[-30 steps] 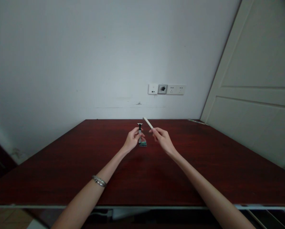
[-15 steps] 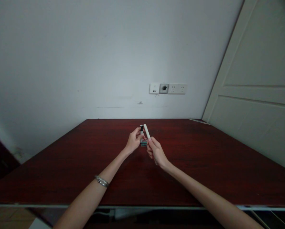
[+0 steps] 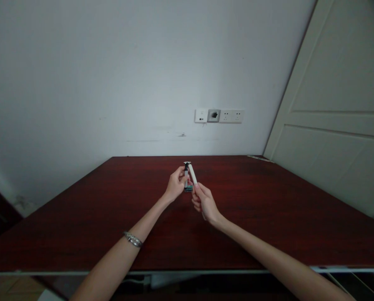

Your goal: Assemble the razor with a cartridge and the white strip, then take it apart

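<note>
My left hand (image 3: 175, 184) is closed on a slim upright razor (image 3: 186, 172) with a pale T-shaped head, a black neck and a grey handle. A plain white rod (image 3: 193, 174) leans up and to the left out of my right hand (image 3: 204, 202), whose fingers wrap its lower part. The rod's top end is right beside the razor's neck; whether they touch I cannot tell. Behind and below the hands, a small teal-and-clear flat thing (image 3: 189, 188) lies on the table, partly hidden by my fingers.
The dark red wooden table (image 3: 252, 213) reaches to a white wall (image 3: 136, 83) with a row of sockets (image 3: 220, 116). A pale panelled door (image 3: 337, 108) stands on the right. Under the table's front edge is an open shelf space (image 3: 212, 286).
The razor has turned a little, so its T-shaped head now shows above the rod's tip. My right hand and the rod have dropped very slightly. The camera view has shifted a bit.
</note>
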Tool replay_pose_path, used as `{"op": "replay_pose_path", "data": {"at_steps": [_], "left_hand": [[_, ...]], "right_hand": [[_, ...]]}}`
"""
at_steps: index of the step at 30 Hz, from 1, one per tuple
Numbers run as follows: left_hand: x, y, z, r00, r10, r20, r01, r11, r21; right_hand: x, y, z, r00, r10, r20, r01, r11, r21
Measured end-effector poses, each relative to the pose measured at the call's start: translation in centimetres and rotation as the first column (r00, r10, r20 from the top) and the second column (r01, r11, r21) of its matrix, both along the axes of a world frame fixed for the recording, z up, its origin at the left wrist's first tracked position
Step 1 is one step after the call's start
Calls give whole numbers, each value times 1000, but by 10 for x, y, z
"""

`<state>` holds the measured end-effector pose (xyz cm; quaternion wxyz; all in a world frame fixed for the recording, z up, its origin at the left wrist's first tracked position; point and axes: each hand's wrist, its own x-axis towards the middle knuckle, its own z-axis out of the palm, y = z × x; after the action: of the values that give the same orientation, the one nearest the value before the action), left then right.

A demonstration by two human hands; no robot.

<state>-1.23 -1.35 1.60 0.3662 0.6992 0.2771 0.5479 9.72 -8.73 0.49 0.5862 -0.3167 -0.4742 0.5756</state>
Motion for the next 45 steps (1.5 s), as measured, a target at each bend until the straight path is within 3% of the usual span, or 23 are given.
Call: {"op": "replay_pose_path", "data": {"at_steps": [4,9,24,31,45], "left_hand": [[0,-1,-1,999,-30,-23,29,999,-15],[0,0,-3,1000,17,-18,-17,1000,-18],[3,1,-10,997,-48,-53,46,998,-39],[5,-2,-7,997,-71,-37,68,994,-89],[4,-4,-6,996,-45,-79,44,999,-10]], "right_hand": [[-2,5,6,998,-35,-55,37,999,32],[-5,4,-5,1000,-9,-2,9,999,-40],[-3,8,-3,989,-87,-119,92,995,35],[-3,0,-13,992,-83,-98,78,996,-49],[-5,1,-3,983,-83,-166,86,996,10]]}}
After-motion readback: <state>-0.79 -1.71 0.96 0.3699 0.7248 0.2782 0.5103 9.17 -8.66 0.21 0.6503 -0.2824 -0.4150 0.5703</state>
